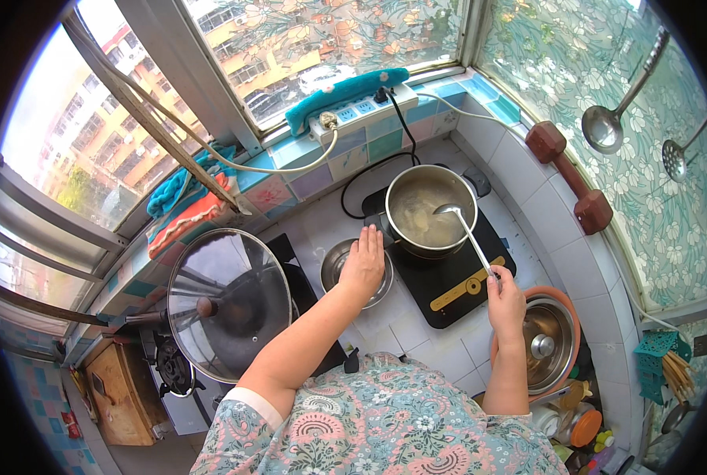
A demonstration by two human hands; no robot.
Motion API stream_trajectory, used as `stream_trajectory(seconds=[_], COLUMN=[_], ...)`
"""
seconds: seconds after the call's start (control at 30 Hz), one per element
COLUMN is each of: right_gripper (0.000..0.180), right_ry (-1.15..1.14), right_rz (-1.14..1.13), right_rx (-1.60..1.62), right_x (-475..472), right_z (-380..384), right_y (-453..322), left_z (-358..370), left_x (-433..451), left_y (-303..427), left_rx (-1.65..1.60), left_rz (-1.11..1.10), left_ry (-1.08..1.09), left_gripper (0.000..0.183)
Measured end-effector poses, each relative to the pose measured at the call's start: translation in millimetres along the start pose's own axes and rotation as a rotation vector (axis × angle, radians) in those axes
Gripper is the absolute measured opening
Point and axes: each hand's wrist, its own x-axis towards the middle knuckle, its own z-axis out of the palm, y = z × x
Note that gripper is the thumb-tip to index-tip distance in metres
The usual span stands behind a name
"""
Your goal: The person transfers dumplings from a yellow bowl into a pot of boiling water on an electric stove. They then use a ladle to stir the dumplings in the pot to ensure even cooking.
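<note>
My right hand (505,300) is closed around the handle of a metal ladle (469,231). The ladle's bowl dips into cloudy, pale liquid in a stainless steel pot (396,233). This pot stands on a black induction cooker (448,306). My left hand (363,261) is stretched out palm down, fingers straight and close together, beside the pot's dark left handle (378,221). Whether the fingertips touch that handle is not clear. Under the left hand, partly covered by it, is a round metal bowl (331,267) on the white tiled counter (398,332).
A wok with a glass lid (235,332) stands at left on a gas stove (175,409). At right are a lidded metal pot (558,332) in an orange basin (574,314), and jars (585,424). A dumbbell (569,172) rests on the ledge; cords run from a power strip (365,110).
</note>
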Motion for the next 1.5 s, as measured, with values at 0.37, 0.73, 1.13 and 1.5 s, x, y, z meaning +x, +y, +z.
stream_trajectory(seconds=[0.37, 0.73, 1.13, 1.5], right_gripper=[0.025, 0.024, 0.022, 0.014], right_ry=[0.013, 0.013, 0.043, -0.043], right_rz=[0.004, 0.024, -0.076, -0.469], right_rx=[-0.013, -0.037, -0.093, -0.704], right_x=[1, 0, 13, 76], right_z=[-1, -5, -16, -48], right_y=[1, 2, 9, -42], left_z=[-13, 12, 11, -2], left_x=[0, 21, 21, 19], left_y=[-3, -11, -6, 1], left_rx=[-0.063, -0.081, -0.145, -0.148], left_rz=[0.007, -0.006, 0.034, -0.020], left_ry=[-0.046, 0.227, 0.258, 0.172], left_gripper=[0.059, 0.031, 0.026, 0.034])
